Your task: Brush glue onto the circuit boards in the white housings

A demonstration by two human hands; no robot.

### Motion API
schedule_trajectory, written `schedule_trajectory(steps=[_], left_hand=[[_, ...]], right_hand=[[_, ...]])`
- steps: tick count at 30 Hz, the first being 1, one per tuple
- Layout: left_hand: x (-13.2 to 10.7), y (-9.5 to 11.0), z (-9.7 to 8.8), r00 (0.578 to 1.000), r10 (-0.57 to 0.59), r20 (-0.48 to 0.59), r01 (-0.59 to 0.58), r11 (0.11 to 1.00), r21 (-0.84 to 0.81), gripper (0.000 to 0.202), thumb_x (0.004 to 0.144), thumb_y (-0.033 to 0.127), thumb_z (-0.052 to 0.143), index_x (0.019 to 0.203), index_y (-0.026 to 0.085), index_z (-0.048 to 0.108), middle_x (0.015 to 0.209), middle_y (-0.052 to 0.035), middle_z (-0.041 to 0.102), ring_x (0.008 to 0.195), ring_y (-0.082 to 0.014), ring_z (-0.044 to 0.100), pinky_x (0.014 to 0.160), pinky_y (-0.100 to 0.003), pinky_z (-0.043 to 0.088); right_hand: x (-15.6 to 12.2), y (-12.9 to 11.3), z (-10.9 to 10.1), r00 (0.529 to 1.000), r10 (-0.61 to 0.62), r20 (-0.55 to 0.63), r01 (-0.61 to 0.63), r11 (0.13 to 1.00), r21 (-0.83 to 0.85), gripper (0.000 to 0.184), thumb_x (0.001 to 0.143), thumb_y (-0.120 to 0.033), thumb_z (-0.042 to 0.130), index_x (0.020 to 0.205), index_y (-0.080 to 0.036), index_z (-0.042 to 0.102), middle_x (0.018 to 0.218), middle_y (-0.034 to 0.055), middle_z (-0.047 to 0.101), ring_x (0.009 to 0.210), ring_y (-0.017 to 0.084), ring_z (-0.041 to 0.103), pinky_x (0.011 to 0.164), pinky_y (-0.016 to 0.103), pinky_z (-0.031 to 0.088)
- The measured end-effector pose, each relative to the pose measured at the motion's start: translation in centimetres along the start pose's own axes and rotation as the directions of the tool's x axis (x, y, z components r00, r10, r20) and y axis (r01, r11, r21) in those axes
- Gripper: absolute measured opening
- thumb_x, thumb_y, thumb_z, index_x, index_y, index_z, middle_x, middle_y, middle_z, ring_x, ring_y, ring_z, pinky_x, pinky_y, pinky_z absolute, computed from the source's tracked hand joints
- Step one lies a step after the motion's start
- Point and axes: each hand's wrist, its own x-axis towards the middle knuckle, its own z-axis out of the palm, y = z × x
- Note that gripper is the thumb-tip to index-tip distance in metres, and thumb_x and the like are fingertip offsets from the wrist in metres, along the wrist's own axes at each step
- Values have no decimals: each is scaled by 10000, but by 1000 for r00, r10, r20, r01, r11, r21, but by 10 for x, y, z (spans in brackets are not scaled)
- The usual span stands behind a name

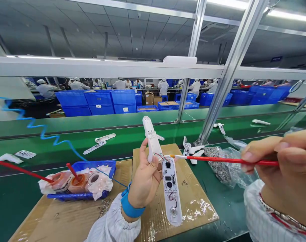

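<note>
My left hand [145, 178] is closed around a long white plastic device [151, 138] that is opened into two halves joined by thin wires. The lower half [171, 191] shows a circuit board with small dark parts. A blue wrist strap [129, 206] sits on that wrist, with a coiled blue cord [39, 129] running left. My right hand [281, 164] pinches a thin red-handled brush [225, 160]. Its tip [173, 156] lies just at the wires between the two halves.
A blue tray [103, 165] at left holds small pots of orange paste and another red brush [72, 170]. Brown cardboard [193, 198] covers the green bench. A clear bag of small metal parts [222, 164] lies right. White casings [104, 137] rest on the green conveyor. Workers in white and blue crates stand beyond.
</note>
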Motion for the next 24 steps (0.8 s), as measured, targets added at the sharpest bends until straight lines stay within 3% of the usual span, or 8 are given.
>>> schedule_trajectory(steps=[6, 11, 16, 20, 24], left_hand=[[-7, 2, -5, 996, -60, 59, 57, 997, 60, 770, 815, 286, 644, 1373, 525, 169, 859, 11, 602, 881, -205, 656, 750, -343, 536], [-7, 8, -4, 993, -100, 62, 97, 994, 52, 779, 812, 260, 646, 1375, 526, 177, 825, 23, 583, 813, -182, 647, 692, -330, 547], [-7, 11, -6, 984, -158, 82, 153, 986, 66, 804, 807, 283, 651, 1379, 533, 144, 928, -10, 632, 839, -225, 671, 717, -388, 554], [-7, 9, -10, 981, -179, 76, 172, 981, 85, 768, 822, 263, 630, 1380, 523, 170, 863, -1, 629, 825, -221, 673, 790, -449, 537], [-3, 7, -11, 974, -220, 52, 215, 972, 93, 703, 841, 253, 603, 1386, 468, 216, 835, -13, 622, 841, -222, 665, 806, -434, 526]], right_hand=[[6, 4, 4, 991, -2, 131, -5, 999, 53, 140, 798, -299, 707, 774, -238, 584, 624, 44, 638, 466, 195, 564, 299, 329, 424], [14, 17, 6, 952, -17, 305, -17, 994, 107, 112, 830, -239, 674, 791, -213, 572, 631, 51, 645, 459, 187, 572, 314, 306, 442], [27, 19, 10, 882, 16, 471, -47, 997, 54, 114, 854, -226, 646, 777, -205, 564, 622, 36, 631, 453, 174, 580, 312, 283, 479], [40, 12, 14, 829, 15, 559, 11, 999, -44, 164, 862, -240, 636, 734, -208, 539, 583, 7, 603, 417, 136, 558, 319, 240, 488], [46, 13, 14, 771, 43, 636, 64, 987, -145, 170, 854, -256, 640, 707, -205, 570, 549, 3, 595, 391, 124, 551, 299, 205, 469]])
